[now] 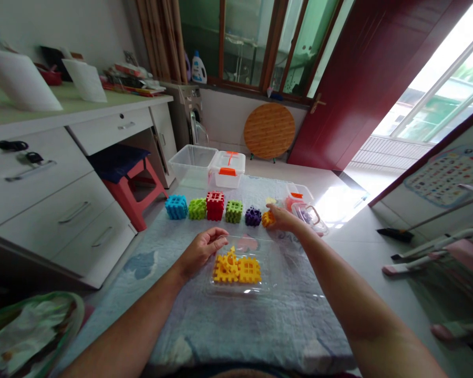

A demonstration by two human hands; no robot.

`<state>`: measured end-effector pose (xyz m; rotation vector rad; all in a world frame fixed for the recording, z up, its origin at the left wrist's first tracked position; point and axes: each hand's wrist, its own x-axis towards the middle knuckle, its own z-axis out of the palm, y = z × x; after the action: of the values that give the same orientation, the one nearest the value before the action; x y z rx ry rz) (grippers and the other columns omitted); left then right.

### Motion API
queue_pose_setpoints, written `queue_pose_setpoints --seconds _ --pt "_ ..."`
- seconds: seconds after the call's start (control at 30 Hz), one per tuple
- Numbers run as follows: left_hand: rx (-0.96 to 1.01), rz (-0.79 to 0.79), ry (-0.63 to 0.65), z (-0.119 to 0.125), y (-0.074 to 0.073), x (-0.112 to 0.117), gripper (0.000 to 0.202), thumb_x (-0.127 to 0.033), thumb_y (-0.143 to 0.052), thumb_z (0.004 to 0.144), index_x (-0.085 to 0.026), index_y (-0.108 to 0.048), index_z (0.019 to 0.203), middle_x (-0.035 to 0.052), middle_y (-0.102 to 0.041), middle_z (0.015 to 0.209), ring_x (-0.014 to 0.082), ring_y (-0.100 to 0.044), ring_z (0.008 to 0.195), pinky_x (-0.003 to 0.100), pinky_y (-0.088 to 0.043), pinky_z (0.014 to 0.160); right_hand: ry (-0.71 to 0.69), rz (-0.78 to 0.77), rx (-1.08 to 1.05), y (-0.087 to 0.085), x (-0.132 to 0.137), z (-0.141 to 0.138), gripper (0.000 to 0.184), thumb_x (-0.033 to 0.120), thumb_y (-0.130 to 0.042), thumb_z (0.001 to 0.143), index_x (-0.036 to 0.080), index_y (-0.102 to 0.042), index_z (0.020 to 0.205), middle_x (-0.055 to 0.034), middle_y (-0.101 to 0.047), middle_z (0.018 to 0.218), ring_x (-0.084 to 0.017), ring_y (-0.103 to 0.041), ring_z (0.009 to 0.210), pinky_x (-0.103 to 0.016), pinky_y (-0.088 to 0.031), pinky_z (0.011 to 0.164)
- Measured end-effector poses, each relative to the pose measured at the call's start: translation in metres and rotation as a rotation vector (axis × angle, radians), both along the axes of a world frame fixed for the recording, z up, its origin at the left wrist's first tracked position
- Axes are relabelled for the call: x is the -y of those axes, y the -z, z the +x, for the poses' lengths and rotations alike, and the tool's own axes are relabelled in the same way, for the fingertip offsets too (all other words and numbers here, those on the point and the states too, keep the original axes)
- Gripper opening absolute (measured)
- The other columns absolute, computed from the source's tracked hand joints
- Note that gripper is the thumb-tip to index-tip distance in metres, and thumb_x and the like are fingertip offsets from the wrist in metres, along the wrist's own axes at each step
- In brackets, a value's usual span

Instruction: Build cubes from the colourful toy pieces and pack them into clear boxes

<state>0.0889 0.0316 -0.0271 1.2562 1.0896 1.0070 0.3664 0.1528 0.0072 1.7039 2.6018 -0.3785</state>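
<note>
A row of toy block cubes stands on a pale cloth: blue (176, 207), light green (197, 209), red (215, 205), green (234, 211), purple (253, 216) and orange (267, 219). My right hand (284, 218) reaches to the row's right end and closes on the orange cube. My left hand (201, 249) rests with curled fingers on the left rim of a clear shallow tray (268, 268). Several yellow interlocking pieces (236, 269) lie in that tray.
Two clear storage boxes (192, 164), one with an orange-latched lid (227, 169), stand behind the row. A small clear container (309, 215) lies by my right hand. White drawers (55, 210) and a red stool (132, 189) are on the left; a broom (402, 233) lies on the right.
</note>
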Motion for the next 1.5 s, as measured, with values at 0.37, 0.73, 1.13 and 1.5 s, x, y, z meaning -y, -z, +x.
queue_pose_setpoints --seconds 0.37,0.73,1.13,1.5 --pt "-0.011 -0.015 0.001 0.001 -0.001 0.000 0.038 -0.045 -0.066 0.075 -0.018 -0.062 0.101 0.0041 -0.067 0.088 0.0184 -0.060 0.083 0.027 -0.044 0.071 -0.024 0.037 0.079 0.003 0.008 0.005 0.048 0.023 -0.068 0.067 0.012 -0.055 0.111 -0.0136 -0.066 0.106 -0.026 -0.063 0.096 -0.028 -0.046 0.080" --pt "-0.004 -0.009 0.009 0.000 -0.001 0.000 0.036 -0.043 -0.066 0.077 -0.018 -0.062 0.101 0.0041 -0.067 0.089 0.0188 -0.060 0.087 0.028 -0.043 0.074 -0.026 0.034 0.125 -0.002 0.010 -0.005 0.043 0.023 -0.069 0.063 0.011 -0.058 0.103 -0.0148 -0.065 0.103 -0.026 -0.062 0.094 -0.028 -0.045 0.076" --pt "-0.008 -0.008 0.002 0.001 0.001 0.000 0.035 -0.042 -0.066 0.076 -0.017 -0.061 0.100 0.0025 -0.066 0.088 0.0165 -0.059 0.082 0.026 -0.042 0.071 -0.338 -0.071 -0.106 -0.101 0.106 -0.024 0.052 0.024 -0.065 0.065 0.017 -0.054 0.116 -0.0088 -0.063 0.109 -0.023 -0.058 0.098 -0.031 -0.044 0.086" --pt "-0.001 -0.007 -0.006 0.002 -0.002 0.001 0.036 -0.043 -0.067 0.074 -0.017 -0.062 0.099 0.0027 -0.066 0.086 0.0175 -0.060 0.081 0.027 -0.044 0.071 -0.421 -0.064 0.166 -0.061 0.139 -0.048 0.037 0.021 -0.066 0.066 0.013 -0.058 0.101 -0.0120 -0.065 0.099 -0.025 -0.062 0.089 -0.034 -0.048 0.079"
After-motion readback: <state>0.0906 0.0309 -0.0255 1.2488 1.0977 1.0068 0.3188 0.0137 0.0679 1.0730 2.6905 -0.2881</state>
